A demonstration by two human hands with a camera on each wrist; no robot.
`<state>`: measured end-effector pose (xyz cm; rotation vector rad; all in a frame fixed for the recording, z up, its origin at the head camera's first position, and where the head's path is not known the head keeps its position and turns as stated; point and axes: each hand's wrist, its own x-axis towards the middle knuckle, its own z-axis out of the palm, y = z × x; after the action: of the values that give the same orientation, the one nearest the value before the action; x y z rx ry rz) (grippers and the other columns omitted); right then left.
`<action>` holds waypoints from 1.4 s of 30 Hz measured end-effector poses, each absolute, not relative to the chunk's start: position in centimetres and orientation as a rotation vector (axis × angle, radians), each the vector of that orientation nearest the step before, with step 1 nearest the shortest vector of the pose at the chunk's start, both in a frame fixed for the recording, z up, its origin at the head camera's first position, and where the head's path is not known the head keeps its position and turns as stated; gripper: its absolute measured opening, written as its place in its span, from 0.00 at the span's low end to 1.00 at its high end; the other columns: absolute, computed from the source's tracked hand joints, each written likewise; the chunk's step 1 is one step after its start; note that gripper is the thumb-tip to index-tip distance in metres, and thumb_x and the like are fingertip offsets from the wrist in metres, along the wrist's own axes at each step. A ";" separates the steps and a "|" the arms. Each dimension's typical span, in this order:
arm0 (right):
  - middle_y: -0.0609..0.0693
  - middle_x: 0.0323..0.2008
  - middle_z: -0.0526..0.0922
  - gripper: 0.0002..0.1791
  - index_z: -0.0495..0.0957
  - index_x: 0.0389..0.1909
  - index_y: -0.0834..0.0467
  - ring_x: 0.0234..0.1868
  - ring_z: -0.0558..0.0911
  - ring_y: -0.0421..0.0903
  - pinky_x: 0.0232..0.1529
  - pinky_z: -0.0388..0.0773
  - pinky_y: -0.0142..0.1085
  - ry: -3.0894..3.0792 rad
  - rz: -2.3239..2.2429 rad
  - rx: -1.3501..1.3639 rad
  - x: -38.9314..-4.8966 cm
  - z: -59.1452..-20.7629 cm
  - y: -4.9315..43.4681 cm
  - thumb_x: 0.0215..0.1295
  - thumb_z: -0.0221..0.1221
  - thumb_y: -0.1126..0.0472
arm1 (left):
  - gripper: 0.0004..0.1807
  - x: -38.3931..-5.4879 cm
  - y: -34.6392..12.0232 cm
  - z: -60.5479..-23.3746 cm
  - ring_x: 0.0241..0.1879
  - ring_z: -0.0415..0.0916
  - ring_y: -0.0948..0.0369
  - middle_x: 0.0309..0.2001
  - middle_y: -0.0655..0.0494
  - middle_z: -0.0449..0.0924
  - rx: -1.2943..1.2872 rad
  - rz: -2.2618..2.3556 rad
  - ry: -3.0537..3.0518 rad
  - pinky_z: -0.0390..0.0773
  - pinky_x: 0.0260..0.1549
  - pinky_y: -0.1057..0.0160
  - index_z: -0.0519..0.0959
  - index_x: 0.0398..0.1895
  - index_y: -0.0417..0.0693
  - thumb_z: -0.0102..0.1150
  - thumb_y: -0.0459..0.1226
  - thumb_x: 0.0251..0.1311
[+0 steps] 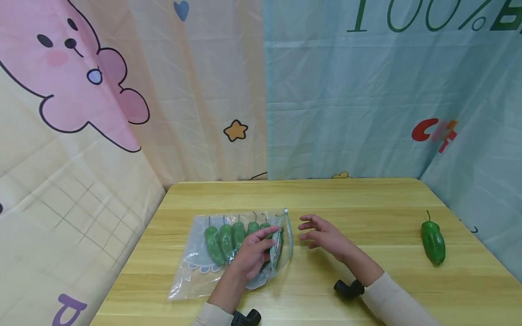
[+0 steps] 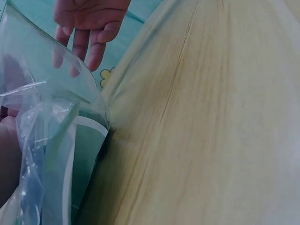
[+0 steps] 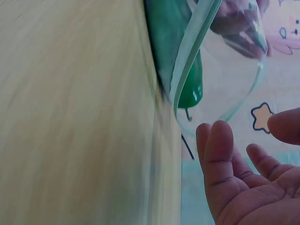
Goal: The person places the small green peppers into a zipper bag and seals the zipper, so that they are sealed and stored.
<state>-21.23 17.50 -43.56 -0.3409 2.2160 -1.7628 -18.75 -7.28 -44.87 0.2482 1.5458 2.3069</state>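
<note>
A clear plastic zip bag (image 1: 185, 284) lies on the table with several green peppers (image 1: 213, 245) lined up inside it. My left hand (image 1: 253, 253) grips the bag near its right-hand opening, and the mouth stands parted with its greenish zip edge raised. To the right of that opening my right hand (image 1: 324, 236) hovers with fingers spread and relaxed, holding nothing. The right wrist view shows these fingers (image 3: 219, 154) just apart from the bag's rim, with one pepper (image 3: 192, 89) visible at the mouth. One loose green pepper (image 1: 433, 242) lies at the table's right side.
The wooden table (image 1: 326, 294) ends at a back edge against hanging printed curtains (image 1: 204, 90). Curtains also stand close on the left and right. A black wrist device (image 1: 348, 290) is on the right wrist, and another (image 1: 246, 318) on the left.
</note>
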 end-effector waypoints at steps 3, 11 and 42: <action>0.67 0.61 0.70 0.28 0.60 0.69 0.67 0.53 0.79 0.59 0.45 0.80 0.45 2.254 -1.751 -0.321 -21.1 -43.6 18.8 0.72 0.53 0.65 | 0.21 -18.7 -7.4 -44.9 0.35 0.77 0.63 0.46 0.52 0.77 0.239 2.314 1.539 0.79 0.31 0.68 0.74 0.62 0.35 0.52 0.26 0.64; 0.69 0.62 0.69 0.28 0.60 0.69 0.68 0.55 0.77 0.62 0.47 0.80 0.49 2.371 -1.701 -0.362 -20.4 -42.7 22.8 0.73 0.53 0.63 | 0.25 -18.8 -7.7 -45.0 0.39 0.78 0.62 0.56 0.44 0.74 0.244 2.310 1.553 0.80 0.34 0.67 0.70 0.66 0.34 0.51 0.25 0.65; 0.77 0.62 0.65 0.33 0.58 0.67 0.75 0.53 0.77 0.64 0.39 0.81 0.38 3.036 -0.988 -0.103 -17.0 -39.8 41.0 0.78 0.48 0.51 | 0.26 -18.5 -8.3 -44.6 0.33 0.78 0.63 0.53 0.46 0.77 0.187 2.367 1.562 0.80 0.29 0.69 0.70 0.66 0.35 0.51 0.25 0.62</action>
<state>-17.00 40.98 -39.76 -0.1031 3.0358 -0.9881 -18.54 -8.29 -44.62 0.1867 1.5615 2.3669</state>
